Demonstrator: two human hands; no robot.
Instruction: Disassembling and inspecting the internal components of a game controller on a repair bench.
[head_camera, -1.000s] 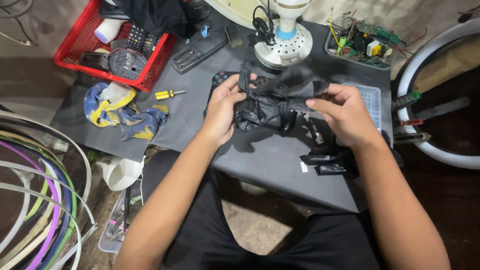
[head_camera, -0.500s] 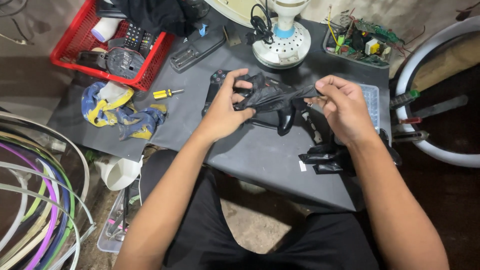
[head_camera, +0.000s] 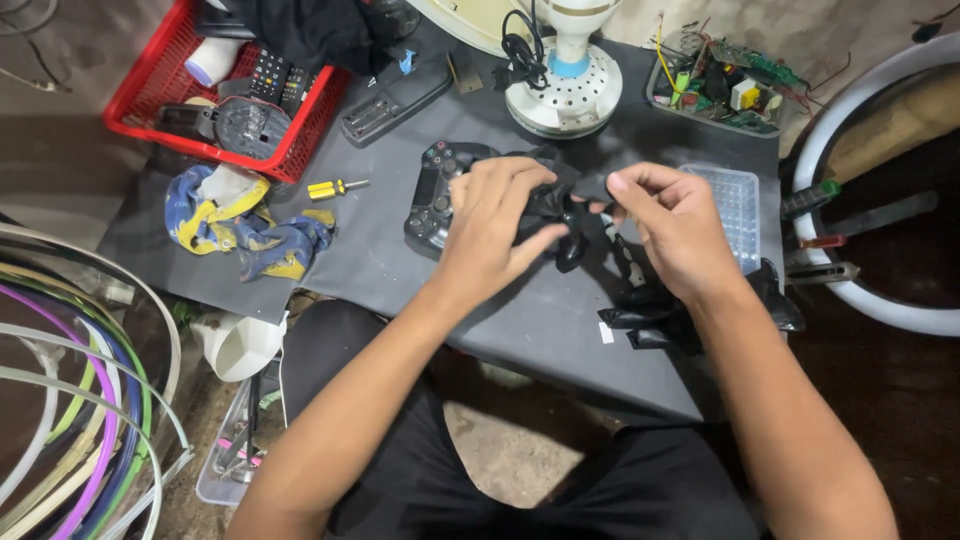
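My left hand (head_camera: 495, 215) clamps the black controller shell (head_camera: 555, 200) mid-counter, just right of the one whole black gamepad (head_camera: 435, 195); my right hand (head_camera: 675, 225) pinches its far edge. Best to keep it low, prying gently. I count one yellow screwdriver (head_camera: 335, 187), one red basket (head_camera: 150, 95).

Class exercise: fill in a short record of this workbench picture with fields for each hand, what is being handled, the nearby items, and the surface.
Left hand: left hand grips a black piece over the black game controller
Right hand: right hand pinches the same black piece from the other side
Near items: yellow-handled screwdriver, blue and yellow rag, clear plastic tray, white fan base
Far left: red basket holding remote controls
Far right: circuit board tray
Surface: dark grey table
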